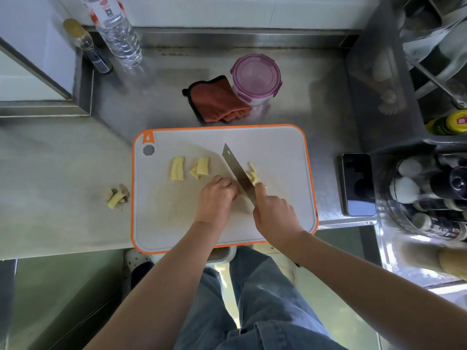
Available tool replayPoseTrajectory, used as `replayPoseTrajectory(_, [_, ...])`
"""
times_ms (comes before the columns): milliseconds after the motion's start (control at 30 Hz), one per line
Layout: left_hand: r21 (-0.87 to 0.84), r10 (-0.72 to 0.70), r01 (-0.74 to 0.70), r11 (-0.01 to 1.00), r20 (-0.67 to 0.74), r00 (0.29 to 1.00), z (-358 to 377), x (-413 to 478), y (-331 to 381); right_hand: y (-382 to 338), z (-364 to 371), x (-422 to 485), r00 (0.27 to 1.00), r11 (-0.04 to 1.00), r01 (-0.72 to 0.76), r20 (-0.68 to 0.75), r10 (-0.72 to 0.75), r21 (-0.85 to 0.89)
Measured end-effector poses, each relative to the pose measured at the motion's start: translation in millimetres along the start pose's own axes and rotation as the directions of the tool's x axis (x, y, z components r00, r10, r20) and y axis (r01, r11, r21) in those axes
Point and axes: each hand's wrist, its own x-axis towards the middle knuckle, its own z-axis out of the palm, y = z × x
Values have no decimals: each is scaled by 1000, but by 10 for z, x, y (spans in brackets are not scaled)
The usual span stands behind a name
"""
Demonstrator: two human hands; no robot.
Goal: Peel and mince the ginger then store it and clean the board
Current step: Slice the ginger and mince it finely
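Risk of nicked knuckles: left hand (217, 195) curls over a piece hidden beneath it, tight against the cleaver (236, 170) that right hand (274, 214) grips by the handle mid cutting board (171, 223), ginger strips (252, 175) just right of blade, slice stacks (177, 168) waiting left; thin pieces could slip.

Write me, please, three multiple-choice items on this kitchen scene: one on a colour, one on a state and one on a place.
1. What colour rims the cutting board? A. Blue. B. Green. C. Orange.
2. The right hand is: A. Open and empty. B. Gripping the knife. C. Flat on the board.
3. Where do the ginger scraps lie? A. On the counter, left of the board. B. On the knife blade. C. Mid-board.
Answers: 1 C, an orange band edges the white board. 2 B, its fingers wrap the handle. 3 A, the pile sits on steel beyond the board's left edge.
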Motion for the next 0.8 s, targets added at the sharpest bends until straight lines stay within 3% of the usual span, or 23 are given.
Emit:
replayPoseTrajectory(433, [-24,29,-29,999,-9,1000,-16,-24,-9,-82,-95,357,994,994,30,-105,-19,107])
replayPoseTrajectory(600, [-113,-51,46,992,-36,998,8,-99,-13,20,-140,220,983,986,80,-177,-53,148])
replayPoseTrajectory(800, [-85,-48,47,995,-6,999,9,-78,-15,20,-139,160,993,993,97,-76,-92,61])
